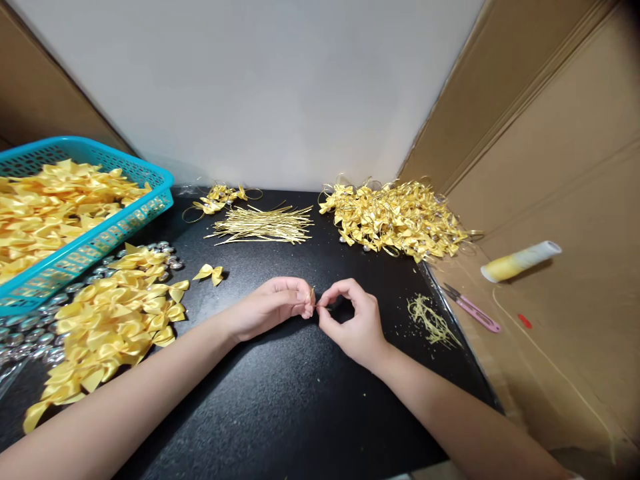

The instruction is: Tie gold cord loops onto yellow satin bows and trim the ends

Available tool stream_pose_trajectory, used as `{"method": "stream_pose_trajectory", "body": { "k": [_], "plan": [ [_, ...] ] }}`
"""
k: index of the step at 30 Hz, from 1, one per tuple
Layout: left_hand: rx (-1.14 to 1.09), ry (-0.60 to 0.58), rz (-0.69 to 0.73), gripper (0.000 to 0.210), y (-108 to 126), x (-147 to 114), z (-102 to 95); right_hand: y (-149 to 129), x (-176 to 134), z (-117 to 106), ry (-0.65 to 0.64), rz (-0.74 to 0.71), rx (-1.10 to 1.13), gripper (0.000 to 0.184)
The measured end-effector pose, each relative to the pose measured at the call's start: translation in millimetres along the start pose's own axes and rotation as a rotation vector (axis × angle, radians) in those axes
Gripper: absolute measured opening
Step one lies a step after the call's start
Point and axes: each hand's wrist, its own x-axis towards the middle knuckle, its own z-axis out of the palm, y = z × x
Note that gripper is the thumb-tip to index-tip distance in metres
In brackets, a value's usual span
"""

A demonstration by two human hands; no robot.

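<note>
Over the middle of the black table [280, 400], my left hand [280, 300] pinches a thin gold cord [313, 295], a small bit of which shows at the fingertips. My right hand [353, 320] has its thumb and forefinger pinched on the same cord, close beside the left fingertips. Most of the cord is hidden by the fingers. A single yellow satin bow [210, 273] lies just beyond my left wrist. Behind the hands rests a bundle of cut gold cords [265, 225].
A turquoise basket [165, 183] of yellow bows stands at left, near loose bows [110, 320] and silver bells [30, 337]. Bows with cord loops [395, 217] are heaped back right. Cord scraps [433, 322], pink snips [473, 309] and a yellow-white tube [520, 261] lie right.
</note>
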Motion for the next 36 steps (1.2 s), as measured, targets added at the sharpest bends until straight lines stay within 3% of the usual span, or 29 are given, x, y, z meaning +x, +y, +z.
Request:
{"method": "stream_pose_trajectory", "body": {
  "k": [11, 17, 36],
  "plan": [
    [-0.015, -0.014, 0.025, 0.020, 0.5, -0.3, -0.8, -1.8, 0.0, -7.4, 0.039, -0.127, -0.121, 0.027],
    [-0.024, -0.003, 0.010, 0.019, 0.8, -0.7, 0.0, -3.9, 1.9, -3.4, -0.054, -0.125, -0.081, 0.026],
    [-0.030, -0.035, 0.067, 0.020, 0.8, -0.5, -3.1, 2.2, 3.9, -7.0, 0.091, -0.137, -0.179, 0.019]
  ]
}}
